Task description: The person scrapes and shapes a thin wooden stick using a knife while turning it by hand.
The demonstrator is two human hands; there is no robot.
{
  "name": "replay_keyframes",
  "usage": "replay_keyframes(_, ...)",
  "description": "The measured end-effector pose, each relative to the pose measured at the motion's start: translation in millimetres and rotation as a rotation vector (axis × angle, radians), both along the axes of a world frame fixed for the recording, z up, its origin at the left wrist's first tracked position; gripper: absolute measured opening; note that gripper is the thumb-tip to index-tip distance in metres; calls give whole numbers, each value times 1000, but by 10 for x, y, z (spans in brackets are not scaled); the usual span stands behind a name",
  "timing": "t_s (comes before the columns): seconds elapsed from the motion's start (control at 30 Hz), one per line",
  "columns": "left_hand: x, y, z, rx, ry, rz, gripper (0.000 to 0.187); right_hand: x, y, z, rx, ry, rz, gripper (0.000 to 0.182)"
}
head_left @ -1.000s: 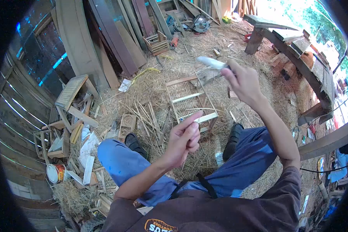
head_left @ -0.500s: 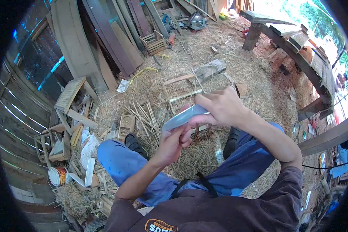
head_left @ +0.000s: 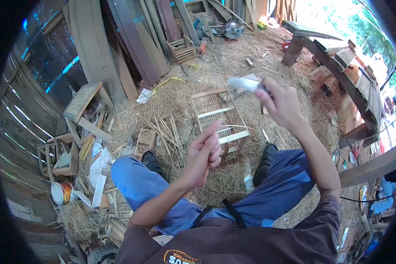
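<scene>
My right hand point(head_left: 282, 103) is closed around the dark handle of a knife point(head_left: 242, 83), its pale blade pointing left and blurred by motion. Lower and to the left, my left hand point(head_left: 203, 158) has its fingers pressed together. A thin pale wooden strip point(head_left: 235, 126) appears to run out from its fingertips and bend to the right; the part within the fingers is hidden. Below and beyond both hands, a slatted wooden frame point(head_left: 216, 112) lies on the straw-covered ground between my feet.
Thin sticks point(head_left: 163, 134) and a small wooden block point(head_left: 145, 140) lie left of the frame. Long boards point(head_left: 90, 48) lean on the back wall near a small crate point(head_left: 182, 49) and a circular saw point(head_left: 232, 29). A rough bench point(head_left: 361, 86) stands right, a paint can point(head_left: 60, 192) left.
The knife has swung away from my left hand, up and to the right, with my right hand. My left hand has shifted slightly, and more of the slatted frame shows.
</scene>
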State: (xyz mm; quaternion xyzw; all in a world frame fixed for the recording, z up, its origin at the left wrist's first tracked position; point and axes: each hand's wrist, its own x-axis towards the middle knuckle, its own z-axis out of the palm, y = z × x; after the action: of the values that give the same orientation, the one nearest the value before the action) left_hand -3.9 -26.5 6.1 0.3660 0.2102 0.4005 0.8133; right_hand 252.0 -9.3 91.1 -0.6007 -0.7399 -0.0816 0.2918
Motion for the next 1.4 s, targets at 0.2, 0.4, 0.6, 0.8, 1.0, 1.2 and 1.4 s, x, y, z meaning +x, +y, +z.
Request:
replay_keyframes(0.2, 23, 5, 12, 30, -15, 31, 46, -386, -236, -170, -70, -251, 267, 48)
replay_keyframes(0.4, 66, -72, -5, -41, 50, 36, 44, -441, -181, -233, -18, -230, 314, 53)
replay_keyframes(0.6, 131, -203, -38, 58, 85, -10, 37, 44, 36, -19, -22, 10, -23, 48)
replay_keyframes(0.8, 56, -20, -86, 70, 59, 52, 37, -232, -118, -115, -41, -122, 257, 48)
replay_keyframes(1.0, 85, -33, -200, 179, 46, 119, 37, -502, -256, -183, -39, -245, 386, 51)
replay_keyframes(1.2, 40, -1, -197, 189, 89, 137, 42, -453, -206, -201, -79, -287, 355, 52)
replay_keyframes(1.4, 19, -27, -150, 140, 90, 62, 44, -436, -187, -205, -21, -295, 386, 55)
